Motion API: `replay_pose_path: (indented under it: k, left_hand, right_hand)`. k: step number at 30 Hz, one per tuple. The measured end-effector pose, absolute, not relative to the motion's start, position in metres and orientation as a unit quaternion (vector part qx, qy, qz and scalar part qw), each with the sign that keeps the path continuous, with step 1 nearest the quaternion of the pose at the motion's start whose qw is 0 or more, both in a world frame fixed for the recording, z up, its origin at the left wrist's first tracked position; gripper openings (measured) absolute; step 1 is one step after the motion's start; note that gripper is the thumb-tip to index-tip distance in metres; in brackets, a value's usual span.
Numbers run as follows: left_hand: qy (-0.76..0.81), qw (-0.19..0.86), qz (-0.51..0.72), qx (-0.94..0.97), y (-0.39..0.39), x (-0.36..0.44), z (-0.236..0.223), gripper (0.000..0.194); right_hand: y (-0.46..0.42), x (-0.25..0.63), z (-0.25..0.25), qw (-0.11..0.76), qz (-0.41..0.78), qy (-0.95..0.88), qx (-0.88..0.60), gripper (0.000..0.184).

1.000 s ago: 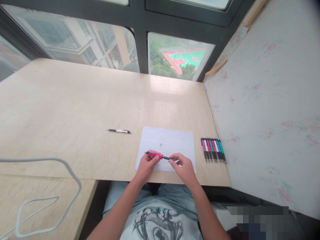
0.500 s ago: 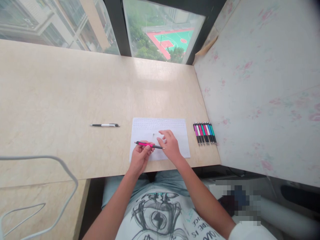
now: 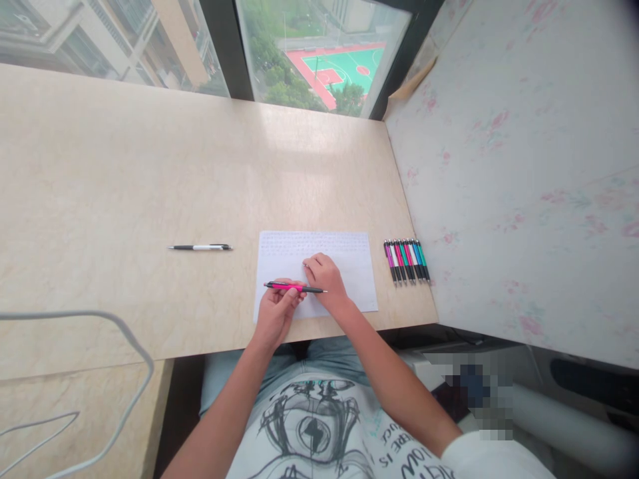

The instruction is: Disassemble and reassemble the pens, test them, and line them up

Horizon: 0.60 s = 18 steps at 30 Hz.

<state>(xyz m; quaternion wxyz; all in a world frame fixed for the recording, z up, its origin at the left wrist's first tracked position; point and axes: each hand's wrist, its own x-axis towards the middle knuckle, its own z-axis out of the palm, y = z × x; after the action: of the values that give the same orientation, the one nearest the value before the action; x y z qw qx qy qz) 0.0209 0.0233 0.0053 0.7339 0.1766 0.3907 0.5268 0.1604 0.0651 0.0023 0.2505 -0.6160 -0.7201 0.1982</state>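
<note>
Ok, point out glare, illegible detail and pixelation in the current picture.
Head view: pale glare on the table near the window; head view: writing on the paper too small to read; head view: pixelated patch at lower right, hiding what's there.

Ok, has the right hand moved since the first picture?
Yes: judged against the paper, the right hand has moved left and toward the paper's far edge.

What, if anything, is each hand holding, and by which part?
Left hand: the pink pen, by its barrel. Right hand: at a small piece; whether held, unclear.
</note>
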Motion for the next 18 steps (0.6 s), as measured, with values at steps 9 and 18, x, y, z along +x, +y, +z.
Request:
replay_pose_path:
  k: [9,18]
  left_hand:
    - [0.395,0.733,0.528,0.170,0.023,0.021,0.004,0.022]
    - [0.414,0.723,0.523,0.180,0.022,0.022,0.006,0.021]
  right_hand:
    - [0.033,0.179,0.011,0.465,0.481,-0.420,-0.613,0.011]
    - [-0.003,0.203,0.019,0.509,0.547,-0.342,-0.570,0.012]
